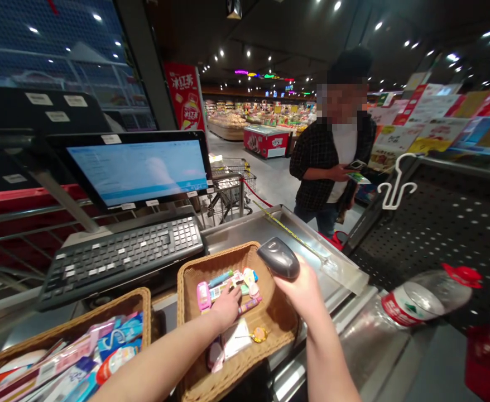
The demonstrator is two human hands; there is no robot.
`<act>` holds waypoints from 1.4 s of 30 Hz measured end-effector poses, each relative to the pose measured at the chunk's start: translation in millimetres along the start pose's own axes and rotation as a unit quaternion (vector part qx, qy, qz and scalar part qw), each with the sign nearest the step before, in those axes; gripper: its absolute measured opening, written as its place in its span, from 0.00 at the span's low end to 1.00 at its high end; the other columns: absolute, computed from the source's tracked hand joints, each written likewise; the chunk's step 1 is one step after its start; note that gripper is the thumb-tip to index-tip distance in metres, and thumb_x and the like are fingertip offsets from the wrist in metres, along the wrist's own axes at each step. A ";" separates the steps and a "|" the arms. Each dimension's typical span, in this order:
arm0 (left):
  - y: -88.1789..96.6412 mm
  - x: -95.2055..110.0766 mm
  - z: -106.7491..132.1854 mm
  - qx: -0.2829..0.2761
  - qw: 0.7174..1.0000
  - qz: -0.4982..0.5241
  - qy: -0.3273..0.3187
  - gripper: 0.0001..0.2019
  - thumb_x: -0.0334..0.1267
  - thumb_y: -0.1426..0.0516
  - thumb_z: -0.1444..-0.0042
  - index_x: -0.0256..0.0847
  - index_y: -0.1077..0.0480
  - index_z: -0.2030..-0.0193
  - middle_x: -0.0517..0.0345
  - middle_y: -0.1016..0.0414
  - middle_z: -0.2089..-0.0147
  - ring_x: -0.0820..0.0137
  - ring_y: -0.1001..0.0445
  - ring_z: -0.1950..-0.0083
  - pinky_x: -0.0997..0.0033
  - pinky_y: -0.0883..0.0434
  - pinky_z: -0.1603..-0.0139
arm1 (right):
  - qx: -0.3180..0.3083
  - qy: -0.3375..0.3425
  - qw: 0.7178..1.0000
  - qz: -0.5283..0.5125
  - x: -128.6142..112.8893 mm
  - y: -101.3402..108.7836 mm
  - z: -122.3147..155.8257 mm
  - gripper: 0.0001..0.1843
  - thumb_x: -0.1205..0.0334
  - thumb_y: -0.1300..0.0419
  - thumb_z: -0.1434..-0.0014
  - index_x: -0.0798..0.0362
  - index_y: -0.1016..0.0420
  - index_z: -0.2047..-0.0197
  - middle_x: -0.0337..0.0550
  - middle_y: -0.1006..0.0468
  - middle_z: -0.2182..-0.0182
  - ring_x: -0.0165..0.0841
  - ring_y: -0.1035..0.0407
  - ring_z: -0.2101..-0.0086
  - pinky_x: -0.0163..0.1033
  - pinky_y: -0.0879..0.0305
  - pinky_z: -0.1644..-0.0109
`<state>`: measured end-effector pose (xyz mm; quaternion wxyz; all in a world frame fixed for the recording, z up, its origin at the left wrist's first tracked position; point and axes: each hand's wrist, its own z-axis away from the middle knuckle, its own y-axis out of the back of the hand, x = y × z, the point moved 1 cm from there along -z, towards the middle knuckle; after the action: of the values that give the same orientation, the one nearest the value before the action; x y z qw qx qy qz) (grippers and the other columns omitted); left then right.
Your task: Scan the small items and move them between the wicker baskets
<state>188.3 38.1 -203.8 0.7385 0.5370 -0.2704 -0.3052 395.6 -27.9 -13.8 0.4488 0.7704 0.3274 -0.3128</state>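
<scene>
Head view: in the wicker basket (276, 315), I see the left hand (227, 306) half-open over small goods (216, 291), grip unclear; the jumble could make one slip. Further right, the right hand (304, 286) wraps the scanner (280, 258); slack there might drop it.

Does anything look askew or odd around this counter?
Perhaps the large clear bottle on the right: it slants sharply in view, though I can't tell whether it is tipped over or just looks so from this angle. I see no spill.
</scene>
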 end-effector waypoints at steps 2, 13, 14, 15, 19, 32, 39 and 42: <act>1.0 -4.1 -2.9 0.014 1.000 0.005 0.011 0.17 0.27 0.49 0.45 0.43 0.23 0.55 0.50 0.25 0.42 0.56 0.41 0.31 0.47 0.61 0.26 | 0.001 0.005 1.000 0.000 0.7 0.6 -0.1 0.16 0.61 0.35 0.49 0.53 0.21 0.55 0.50 0.20 0.57 0.45 0.26 0.55 0.50 0.31 0.49; 19.8 -26.8 -0.4 0.048 0.999 -0.012 0.014 0.15 0.26 0.52 0.41 0.40 0.23 0.63 0.49 0.24 0.45 0.60 0.40 0.33 0.44 0.63 0.27 | 0.006 -0.006 1.000 -0.007 0.3 5.9 3.4 0.17 0.58 0.35 0.49 0.53 0.21 0.55 0.50 0.20 0.57 0.46 0.26 0.55 0.50 0.31 0.50; 17.6 -24.4 -0.5 0.044 0.999 -0.017 0.010 0.15 0.26 0.52 0.41 0.40 0.23 0.64 0.50 0.23 0.49 0.61 0.39 0.34 0.46 0.63 0.27 | 0.007 -0.005 1.000 -0.006 0.1 6.3 3.9 0.17 0.58 0.35 0.49 0.53 0.21 0.55 0.51 0.20 0.56 0.46 0.26 0.55 0.50 0.31 0.50; 16.1 -22.0 -0.6 0.040 0.999 -0.021 0.005 0.15 0.26 0.51 0.41 0.41 0.23 0.65 0.51 0.22 0.51 0.63 0.39 0.34 0.49 0.62 0.27 | 0.007 -0.003 1.000 -0.004 -0.3 6.7 4.4 0.17 0.57 0.35 0.48 0.53 0.21 0.55 0.51 0.20 0.56 0.46 0.26 0.54 0.50 0.31 0.49; 18.6 -18.8 1.4 0.042 0.999 -0.028 0.005 0.13 0.28 0.50 0.41 0.41 0.24 0.60 0.51 0.24 0.48 0.61 0.41 0.32 0.47 0.63 0.27 | 0.011 0.014 1.000 0.002 -2.2 9.2 6.5 0.17 0.57 0.35 0.48 0.51 0.21 0.55 0.49 0.19 0.56 0.45 0.26 0.54 0.49 0.31 0.48; 14.8 -23.3 1.2 0.023 0.999 0.012 0.037 0.22 0.27 0.51 0.46 0.44 0.25 0.49 0.52 0.39 0.30 0.61 0.47 0.28 0.48 0.61 0.27 | 0.000 0.016 1.000 -0.019 -6.1 13.1 12.8 0.17 0.61 0.35 0.49 0.50 0.22 0.54 0.48 0.20 0.54 0.44 0.26 0.53 0.48 0.31 0.48; 51.1 -33.3 10.7 0.085 0.992 0.052 0.074 0.08 0.37 0.42 0.49 0.46 0.22 0.64 0.53 0.31 0.36 0.53 0.47 0.28 0.35 0.61 0.31 | -0.003 0.003 1.000 -0.008 0.9 13.2 12.7 0.19 0.59 0.34 0.49 0.53 0.22 0.53 0.50 0.20 0.55 0.45 0.26 0.53 0.49 0.31 0.49; 64.1 -35.2 15.8 0.126 0.985 0.065 0.095 0.07 0.37 0.42 0.47 0.45 0.22 0.66 0.53 0.29 0.38 0.54 0.46 0.28 0.36 0.62 0.30 | -0.004 -0.002 1.000 -0.005 0.7 10.2 11.5 0.19 0.58 0.34 0.49 0.52 0.23 0.53 0.50 0.19 0.56 0.45 0.26 0.54 0.49 0.31 0.49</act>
<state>163.6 69.4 -140.5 0.7054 0.6337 -0.2695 -0.1680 401.9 -42.0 -14.0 0.4512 0.7661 0.3315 -0.3156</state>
